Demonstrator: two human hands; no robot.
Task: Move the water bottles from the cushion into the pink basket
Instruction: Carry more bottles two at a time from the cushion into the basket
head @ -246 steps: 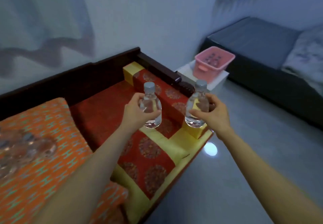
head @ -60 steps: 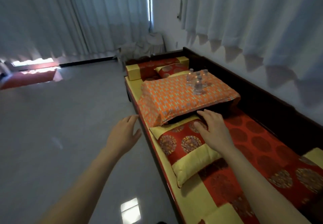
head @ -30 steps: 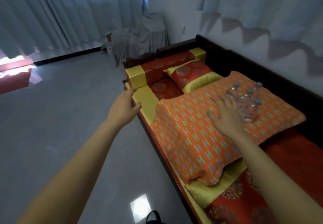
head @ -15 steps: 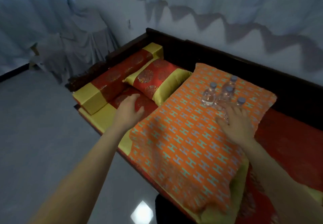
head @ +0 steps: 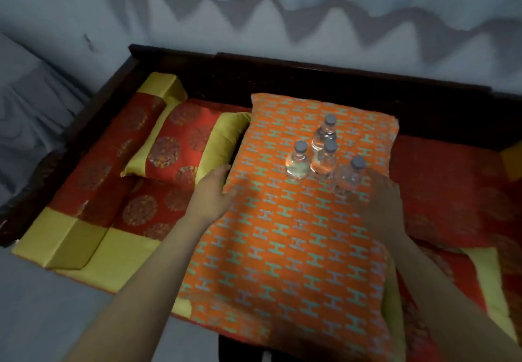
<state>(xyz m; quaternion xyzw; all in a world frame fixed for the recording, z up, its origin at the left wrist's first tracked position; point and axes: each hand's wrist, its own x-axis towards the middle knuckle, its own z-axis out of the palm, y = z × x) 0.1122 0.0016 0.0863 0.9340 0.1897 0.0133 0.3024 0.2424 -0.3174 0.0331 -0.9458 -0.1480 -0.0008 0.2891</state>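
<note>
Several small clear water bottles (head: 322,156) with grey caps stand upright in a cluster on the far part of the orange patterned cushion (head: 285,234). My right hand (head: 381,203) hovers open just right of the nearest bottle (head: 348,178), fingers spread and close to it, not gripping it. My left hand (head: 211,192) is open at the cushion's left edge, left of the leftmost bottle (head: 297,162). The pink basket is out of view.
The cushion lies on a dark wooden daybed (head: 310,70) with a red and yellow mattress (head: 132,209). A red and yellow pillow (head: 186,147) lies to the cushion's left. White curtains hang behind; grey floor is at the lower left.
The view has swung to face the cushion head-on. My left hand moved right to the cushion's edge, and my right hand came up beside the nearest bottle.
</note>
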